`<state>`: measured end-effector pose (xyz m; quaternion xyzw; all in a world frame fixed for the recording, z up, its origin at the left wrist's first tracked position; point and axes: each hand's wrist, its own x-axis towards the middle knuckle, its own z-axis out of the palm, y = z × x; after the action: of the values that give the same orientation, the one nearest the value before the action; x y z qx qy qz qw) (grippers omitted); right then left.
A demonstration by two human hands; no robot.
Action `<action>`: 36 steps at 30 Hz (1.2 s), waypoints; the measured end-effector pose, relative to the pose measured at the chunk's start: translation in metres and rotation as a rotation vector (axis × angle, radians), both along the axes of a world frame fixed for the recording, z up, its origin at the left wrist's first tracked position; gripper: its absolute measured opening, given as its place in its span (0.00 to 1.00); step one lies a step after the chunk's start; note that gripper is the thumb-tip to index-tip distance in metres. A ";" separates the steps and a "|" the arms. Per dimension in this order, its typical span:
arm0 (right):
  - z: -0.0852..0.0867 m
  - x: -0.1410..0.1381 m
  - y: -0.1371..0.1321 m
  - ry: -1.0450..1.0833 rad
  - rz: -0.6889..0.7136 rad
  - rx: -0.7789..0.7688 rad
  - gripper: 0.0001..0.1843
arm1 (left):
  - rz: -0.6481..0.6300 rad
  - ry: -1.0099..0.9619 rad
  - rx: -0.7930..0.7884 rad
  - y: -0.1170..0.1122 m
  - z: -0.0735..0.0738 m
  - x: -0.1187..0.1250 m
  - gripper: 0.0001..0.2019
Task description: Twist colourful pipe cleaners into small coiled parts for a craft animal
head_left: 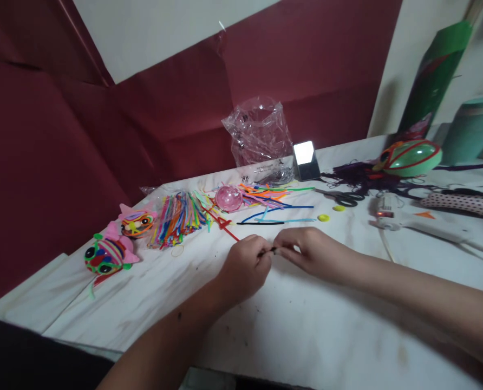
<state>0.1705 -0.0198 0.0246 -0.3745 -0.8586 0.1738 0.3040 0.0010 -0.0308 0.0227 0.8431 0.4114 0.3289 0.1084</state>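
My left hand (247,265) is closed in a pinch above the white table. Close against it, my right hand (302,249) pinches with thumb and forefinger. Between the fingertips of both hands shows a small black piece (273,249), which looks like a bit of pipe cleaner; most of it is hidden by the fingers. Just beyond my left hand lies a bent red pipe cleaner (230,232). Black pipe cleaner (260,223), blue pipe cleaner (290,207) and light blue pipe cleaner (298,220) strips lie past my hands.
Bundled coloured pipe cleaners (180,219) and two decorated fish figures, one the striped fish (109,254), lie left. A pink clear ball (228,199) and plastic bag (260,135) stand behind. Scissors (347,199), yellow discs (324,218), a glue gun (404,219) and green balloon-like figure (418,157) are right.
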 end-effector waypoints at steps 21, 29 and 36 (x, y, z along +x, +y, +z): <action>-0.003 -0.002 -0.006 0.042 -0.041 0.093 0.08 | 0.003 0.069 0.039 0.004 -0.001 -0.002 0.04; 0.003 -0.001 -0.005 0.084 -0.039 -0.036 0.07 | -0.014 -0.034 -0.052 0.002 0.003 0.000 0.04; -0.001 -0.010 -0.008 0.494 -0.060 -0.354 0.09 | 0.078 -0.400 -0.346 0.000 0.001 0.004 0.05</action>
<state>0.1601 -0.0275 0.0241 -0.3931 -0.7037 0.3974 0.4385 0.0047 -0.0308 0.0234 0.7139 0.4640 0.4178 0.3172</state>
